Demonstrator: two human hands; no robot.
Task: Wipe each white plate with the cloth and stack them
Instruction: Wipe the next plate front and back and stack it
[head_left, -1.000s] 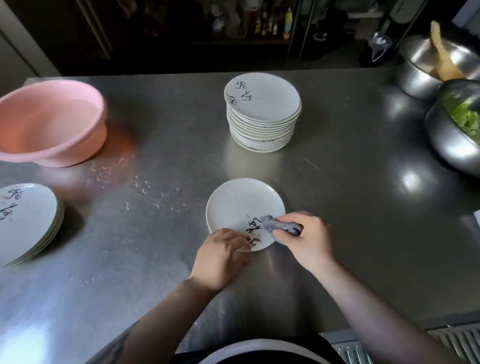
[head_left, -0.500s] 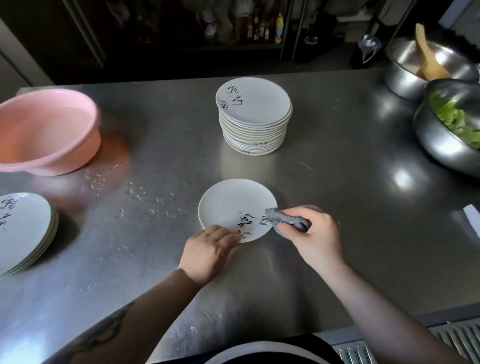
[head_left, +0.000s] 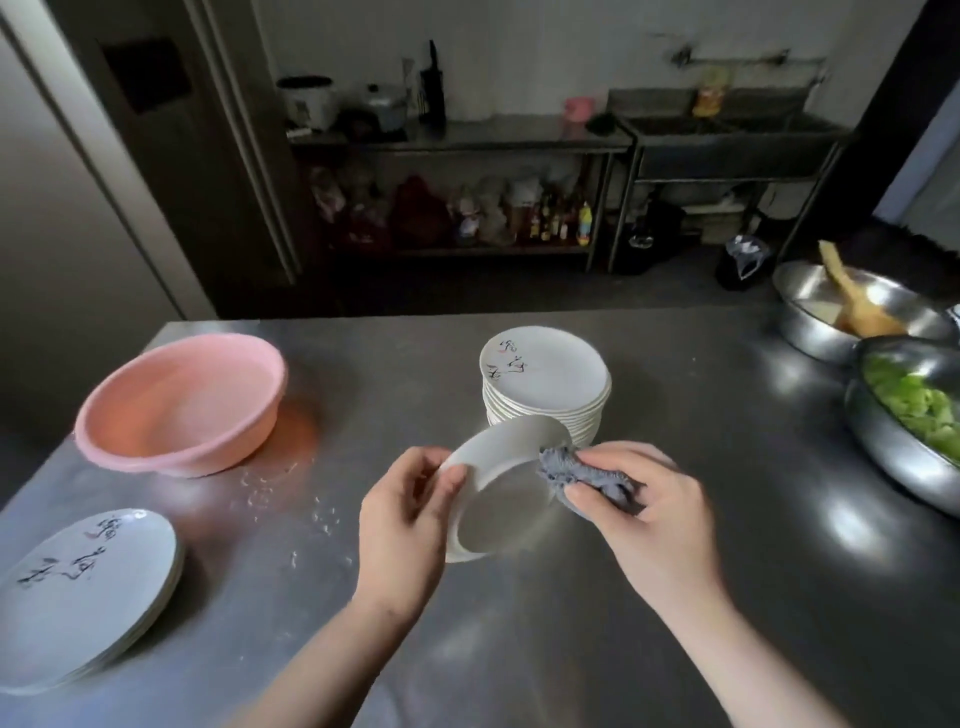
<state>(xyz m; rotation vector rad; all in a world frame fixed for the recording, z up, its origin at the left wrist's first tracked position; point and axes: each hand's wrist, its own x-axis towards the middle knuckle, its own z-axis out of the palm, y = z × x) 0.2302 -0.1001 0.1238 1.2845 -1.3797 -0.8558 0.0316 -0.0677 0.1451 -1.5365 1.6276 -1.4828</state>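
Note:
My left hand (head_left: 402, 525) grips the left rim of a white plate (head_left: 501, 499), lifted off the steel table and tilted so its plain underside faces me. My right hand (head_left: 644, 512) holds a crumpled grey cloth (head_left: 584, 475) against the plate's right edge. Behind them stands a tall stack of white plates (head_left: 545, 387) with black writing on the top one. A lower stack of the same plates (head_left: 83, 587) lies at the table's near left.
A pink plastic basin (head_left: 182, 402) sits at the left of the steel table (head_left: 727, 571), with water droplets in front of it. Two steel bowls are at the right: one with greens (head_left: 904, 431), one with a wooden spoon (head_left: 841, 312). Shelves and a sink stand beyond.
The plate lay flat on the table face up; now my left hand has lifted and flipped it, underside toward me. The cloth moved with my right hand to the plate's right edge.

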